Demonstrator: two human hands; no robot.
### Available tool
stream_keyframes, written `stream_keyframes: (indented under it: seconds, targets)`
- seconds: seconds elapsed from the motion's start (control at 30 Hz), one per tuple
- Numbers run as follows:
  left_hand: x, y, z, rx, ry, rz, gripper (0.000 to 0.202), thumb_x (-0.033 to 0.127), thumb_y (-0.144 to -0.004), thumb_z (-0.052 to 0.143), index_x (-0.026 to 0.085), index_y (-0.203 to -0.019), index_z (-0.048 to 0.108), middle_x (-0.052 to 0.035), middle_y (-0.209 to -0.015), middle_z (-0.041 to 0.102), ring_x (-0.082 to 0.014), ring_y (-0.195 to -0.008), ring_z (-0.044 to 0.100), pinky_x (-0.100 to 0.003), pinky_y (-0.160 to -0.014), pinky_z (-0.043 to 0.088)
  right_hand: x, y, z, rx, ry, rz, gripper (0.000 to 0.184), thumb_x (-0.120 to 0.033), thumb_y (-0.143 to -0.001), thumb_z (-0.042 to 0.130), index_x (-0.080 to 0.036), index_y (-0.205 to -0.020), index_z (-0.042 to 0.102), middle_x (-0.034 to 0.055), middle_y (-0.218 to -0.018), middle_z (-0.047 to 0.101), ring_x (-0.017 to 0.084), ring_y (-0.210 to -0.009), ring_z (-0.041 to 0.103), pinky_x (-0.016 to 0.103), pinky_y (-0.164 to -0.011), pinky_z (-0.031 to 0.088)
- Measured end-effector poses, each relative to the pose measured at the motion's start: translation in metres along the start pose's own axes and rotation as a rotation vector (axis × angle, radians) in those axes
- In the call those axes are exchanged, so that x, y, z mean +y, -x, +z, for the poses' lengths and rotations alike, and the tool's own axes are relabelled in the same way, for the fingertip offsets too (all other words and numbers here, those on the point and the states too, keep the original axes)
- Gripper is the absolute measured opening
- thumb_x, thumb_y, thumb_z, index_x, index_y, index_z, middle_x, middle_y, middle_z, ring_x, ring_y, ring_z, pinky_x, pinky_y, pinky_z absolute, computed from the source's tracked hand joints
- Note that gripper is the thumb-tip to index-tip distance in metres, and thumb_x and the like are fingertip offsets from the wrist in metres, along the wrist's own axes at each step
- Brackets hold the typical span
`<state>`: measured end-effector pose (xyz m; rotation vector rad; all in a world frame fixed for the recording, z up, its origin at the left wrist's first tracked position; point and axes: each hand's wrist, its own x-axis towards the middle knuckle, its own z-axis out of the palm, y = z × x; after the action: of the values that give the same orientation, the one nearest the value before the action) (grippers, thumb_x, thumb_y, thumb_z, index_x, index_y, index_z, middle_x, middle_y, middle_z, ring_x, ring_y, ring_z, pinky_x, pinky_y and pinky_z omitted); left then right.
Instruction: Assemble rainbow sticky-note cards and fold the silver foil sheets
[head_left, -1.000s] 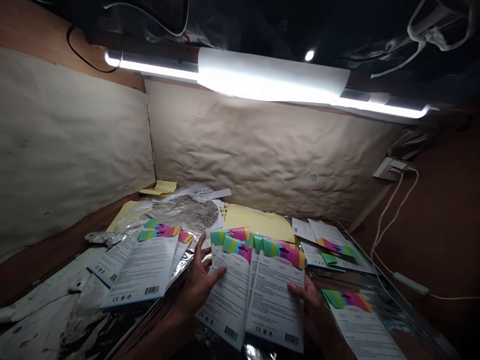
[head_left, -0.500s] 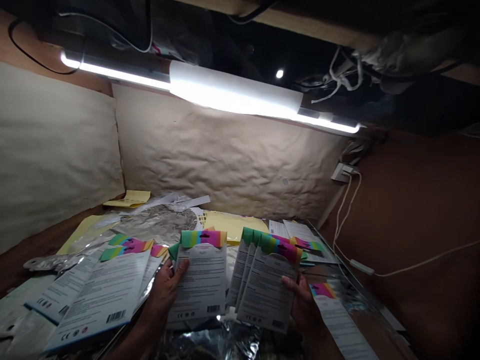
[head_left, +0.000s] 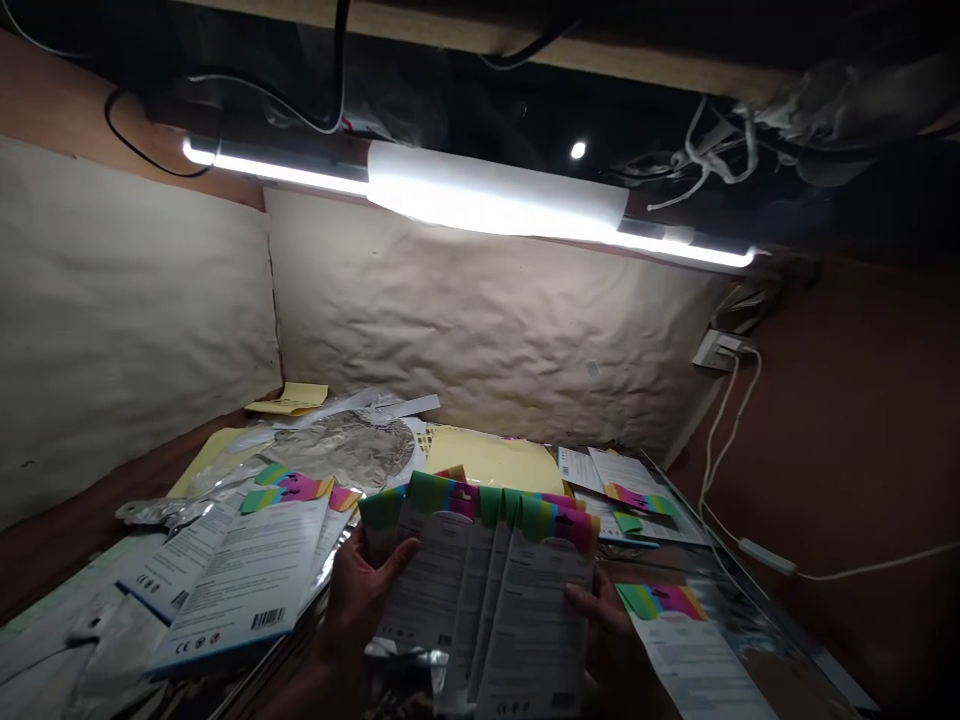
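Observation:
My left hand (head_left: pixel 369 590) grips a few flat white packets (head_left: pixel 431 570) by their left edge, thumb across the front. They have printed text and a green, yellow and pink top with a hanging hole. In my right hand (head_left: pixel 606 618) is a fanned bunch of the same packets (head_left: pixel 536 610), thumb on the front one. The two bunches meet and overlap in the middle. Both stand nearly upright, backs with small print and barcode facing me. My other fingers are hidden behind them.
More packets (head_left: pixel 244 570) lie piled at the left, and another packet (head_left: pixel 690 640) lies at the right. Behind are crumpled foil (head_left: pixel 345 445), yellow sheets (head_left: pixel 487 458) and printed papers (head_left: pixel 615 470). White cables (head_left: pixel 720 440) run down from a wall socket (head_left: pixel 721 350).
The two bunches have come together, where a gap lay between them before. My left hand has moved right with its packets, which now tilt more. The camera view has shifted slightly.

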<state>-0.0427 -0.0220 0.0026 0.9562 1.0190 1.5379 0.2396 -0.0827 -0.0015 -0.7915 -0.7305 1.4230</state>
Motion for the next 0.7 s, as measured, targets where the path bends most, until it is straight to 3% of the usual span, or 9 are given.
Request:
stream_keyframes:
  seconds: [0.2,0.43,0.5,0.7]
  targets:
    - [0.005,0.008,0.002,-0.133,-0.039,0.044,0.039,0.035,-0.062,0.087,0.016,-0.093,0.073,-0.0075,-0.089,0.078,-0.0298,-0.087,0.073,-0.035,-0.076,0.060,0.012,-0.002,0.010,-0.049,0.079,-0.029,0.036,-0.029,-0.061,0.086,-0.018,-0.094,0.074,0.0137,-0.094,0.077,0.038,-0.097,0.070,0.051,-0.086,0.053]
    - [0.019,0.019,0.011,-0.114,-0.092,0.082,0.035,0.035,-0.059,0.087,0.018,-0.088,0.076,-0.0080,-0.089,0.078,-0.0335,-0.090,0.071,-0.044,-0.084,0.058,0.020,-0.001,0.013,-0.070,0.090,-0.010,0.032,-0.031,-0.064,0.084,-0.024,-0.093,0.074,0.0124,-0.093,0.077,0.037,-0.096,0.070,0.053,-0.088,0.052]
    - [0.018,0.020,0.012,-0.125,-0.083,0.073,0.035,0.033,-0.059,0.087,0.019,-0.089,0.076,-0.0081,-0.092,0.077,-0.0328,-0.091,0.070,-0.042,-0.084,0.058,0.021,-0.001,0.011,-0.076,0.083,0.007,0.032,-0.030,-0.065,0.084,-0.024,-0.095,0.074,0.0124,-0.095,0.077,0.037,-0.097,0.070,0.053,-0.089,0.052]
    - [0.011,0.019,0.012,-0.315,-0.025,0.086,0.033,0.033,-0.065,0.085,0.017,-0.093,0.076,-0.0062,-0.085,0.076,-0.0282,-0.084,0.069,-0.035,-0.077,0.057,0.030,-0.002,0.007,-0.049,0.062,-0.007,0.038,-0.026,-0.065,0.085,-0.019,-0.100,0.071,0.0132,-0.099,0.076,0.036,-0.099,0.070,0.053,-0.091,0.051]
